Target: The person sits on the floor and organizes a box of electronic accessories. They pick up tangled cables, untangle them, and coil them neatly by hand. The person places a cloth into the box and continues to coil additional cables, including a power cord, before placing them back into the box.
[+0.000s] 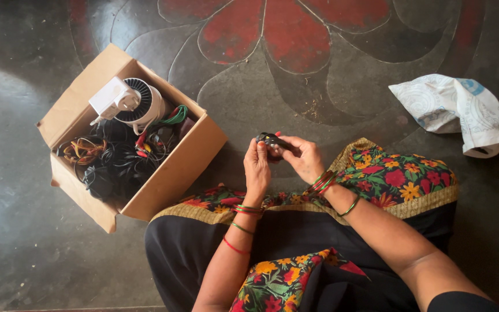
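Both my hands hold one small black gadget (pixel 270 141) with a few coloured spots, just above my lap. My left hand (pixel 256 167) grips its left end with the fingers curled over it. My right hand (pixel 302 157) closes on its right end from the other side. Green and red bangles ring both wrists. My knees are covered by black cloth with a bright flower print (pixel 397 176).
An open cardboard box (pixel 168 176) stands on the floor at my left, filled with tangled black cables, a white adapter (pixel 112 99) and a small round white fan (pixel 142 104). A crumpled white bag (pixel 457 110) lies at the right. The dark floor bears a red flower pattern.
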